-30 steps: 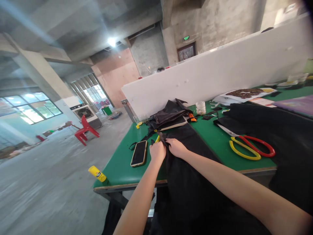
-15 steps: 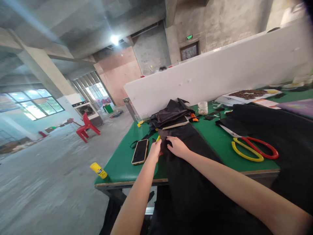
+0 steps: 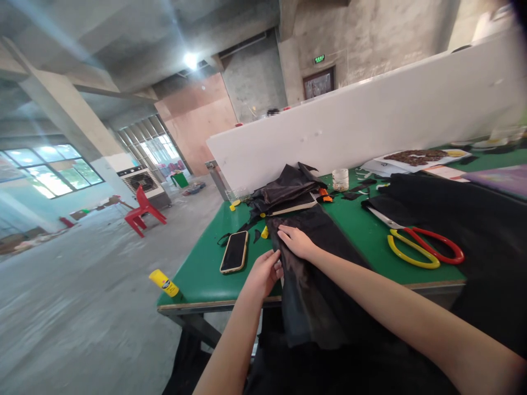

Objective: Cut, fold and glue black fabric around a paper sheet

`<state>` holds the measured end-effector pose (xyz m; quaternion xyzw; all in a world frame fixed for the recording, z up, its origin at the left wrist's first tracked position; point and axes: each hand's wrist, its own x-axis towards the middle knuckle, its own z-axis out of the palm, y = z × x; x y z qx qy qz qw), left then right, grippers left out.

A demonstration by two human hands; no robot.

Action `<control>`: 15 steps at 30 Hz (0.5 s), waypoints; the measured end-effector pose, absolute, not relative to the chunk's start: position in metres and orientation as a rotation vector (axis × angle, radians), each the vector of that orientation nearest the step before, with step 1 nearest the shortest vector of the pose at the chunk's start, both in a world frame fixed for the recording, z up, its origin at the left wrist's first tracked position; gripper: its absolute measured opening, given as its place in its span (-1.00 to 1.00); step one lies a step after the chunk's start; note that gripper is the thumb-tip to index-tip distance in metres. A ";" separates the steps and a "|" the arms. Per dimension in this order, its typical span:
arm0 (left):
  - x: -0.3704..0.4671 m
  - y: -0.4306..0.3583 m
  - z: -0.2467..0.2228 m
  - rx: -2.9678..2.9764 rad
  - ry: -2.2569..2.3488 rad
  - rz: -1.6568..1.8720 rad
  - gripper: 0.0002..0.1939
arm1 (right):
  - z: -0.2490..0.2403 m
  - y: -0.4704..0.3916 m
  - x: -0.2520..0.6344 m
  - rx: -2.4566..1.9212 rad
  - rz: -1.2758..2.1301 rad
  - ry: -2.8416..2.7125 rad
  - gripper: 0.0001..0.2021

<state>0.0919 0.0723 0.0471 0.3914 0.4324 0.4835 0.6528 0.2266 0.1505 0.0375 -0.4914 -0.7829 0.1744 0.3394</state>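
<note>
Black cloth [image 3: 317, 307] lies against both hands [image 3: 297, 243], beneath the right.

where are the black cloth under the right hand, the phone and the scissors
Black cloth [image 3: 303, 293]: head view, its shiny part
Phone [image 3: 234, 252]: head view, middle of screen
Scissors [image 3: 398, 225]: head view, metal beside handles

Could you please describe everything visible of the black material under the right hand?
The black material looks like thin, creased cloth with a faint gloss. It lies on the green table and drapes over the near edge, its lower outline unclear. The right hand rests on it; the left hand touches its left edge.
</note>
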 end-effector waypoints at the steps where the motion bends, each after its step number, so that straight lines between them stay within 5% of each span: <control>1: 0.093 0.072 0.046 0.880 0.957 1.100 -0.65 | 0.038 0.151 0.227 -1.279 0.459 -2.038 -0.54; 10: 0.090 0.076 0.041 0.991 0.952 1.135 -0.60 | 0.037 0.148 0.225 -1.276 0.467 -2.063 -0.56; 15: 0.088 0.077 0.037 1.181 1.157 1.328 -0.35 | 0.037 0.147 0.225 -1.282 0.468 -2.092 -0.57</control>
